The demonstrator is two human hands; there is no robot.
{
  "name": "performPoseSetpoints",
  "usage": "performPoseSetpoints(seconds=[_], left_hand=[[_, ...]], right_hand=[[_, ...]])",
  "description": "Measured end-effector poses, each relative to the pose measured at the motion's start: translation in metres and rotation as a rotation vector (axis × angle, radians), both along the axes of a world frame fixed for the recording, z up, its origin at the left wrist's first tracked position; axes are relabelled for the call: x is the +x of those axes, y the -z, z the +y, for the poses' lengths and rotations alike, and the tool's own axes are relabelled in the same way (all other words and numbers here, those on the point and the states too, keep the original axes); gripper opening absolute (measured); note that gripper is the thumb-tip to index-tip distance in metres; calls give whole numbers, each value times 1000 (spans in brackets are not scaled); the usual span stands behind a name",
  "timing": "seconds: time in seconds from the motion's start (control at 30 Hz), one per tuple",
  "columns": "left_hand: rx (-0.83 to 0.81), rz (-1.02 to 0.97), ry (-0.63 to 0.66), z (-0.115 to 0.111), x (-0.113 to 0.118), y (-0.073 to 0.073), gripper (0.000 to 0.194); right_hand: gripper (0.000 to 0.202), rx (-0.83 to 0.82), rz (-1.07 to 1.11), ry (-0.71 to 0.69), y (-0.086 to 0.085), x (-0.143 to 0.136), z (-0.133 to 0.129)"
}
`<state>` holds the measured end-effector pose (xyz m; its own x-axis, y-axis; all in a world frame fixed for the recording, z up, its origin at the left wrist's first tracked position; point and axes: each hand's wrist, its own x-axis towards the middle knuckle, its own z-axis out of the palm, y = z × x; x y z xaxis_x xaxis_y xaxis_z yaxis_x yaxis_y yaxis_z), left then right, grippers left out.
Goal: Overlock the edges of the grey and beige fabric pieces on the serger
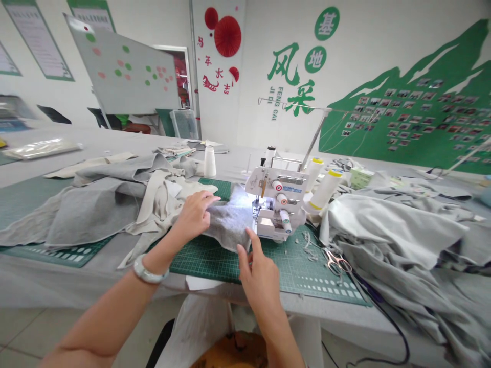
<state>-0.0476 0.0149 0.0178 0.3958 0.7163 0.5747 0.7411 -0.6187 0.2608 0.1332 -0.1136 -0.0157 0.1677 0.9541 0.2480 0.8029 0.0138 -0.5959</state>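
Observation:
A piece of grey fabric [230,222] lies at the lit needle area of a white overlock sewing machine [276,197], its right edge against the machine's front. My left hand [195,214] grips the fabric's left end, with the index finger stretched along the top edge. At the near right corner, my right hand [261,271] has the fabric's edge between its index finger and thumb. The undersides of both hands are hidden. Below the fabric is a green cutting mat [215,263] on the table.
Grey and cream fabric pieces [99,204] are heaped on the left. A larger grey cloth pile [399,230] lies right of the machine. Scissors [337,261] and thread scraps [309,243] rest on the mat. Thread cones [326,189] stand behind; a white cone [209,161] stands farther left.

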Motion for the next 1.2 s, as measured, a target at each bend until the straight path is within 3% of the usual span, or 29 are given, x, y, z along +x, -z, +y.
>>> performPoseSetpoints(seconds=[0.17, 0.27, 1.2], left_hand=[[-67, -29, 328, -18, 48, -7, 30], [-105, 43, 421, -15, 62, -6, 23], [-88, 141, 319, -7, 57, -3, 23]], right_hand=[[47, -28, -125, 25, 1, 0, 1], [48, -32, -178, 35, 0, 1, 0], [48, -46, -295, 59, -5, -2, -1]])
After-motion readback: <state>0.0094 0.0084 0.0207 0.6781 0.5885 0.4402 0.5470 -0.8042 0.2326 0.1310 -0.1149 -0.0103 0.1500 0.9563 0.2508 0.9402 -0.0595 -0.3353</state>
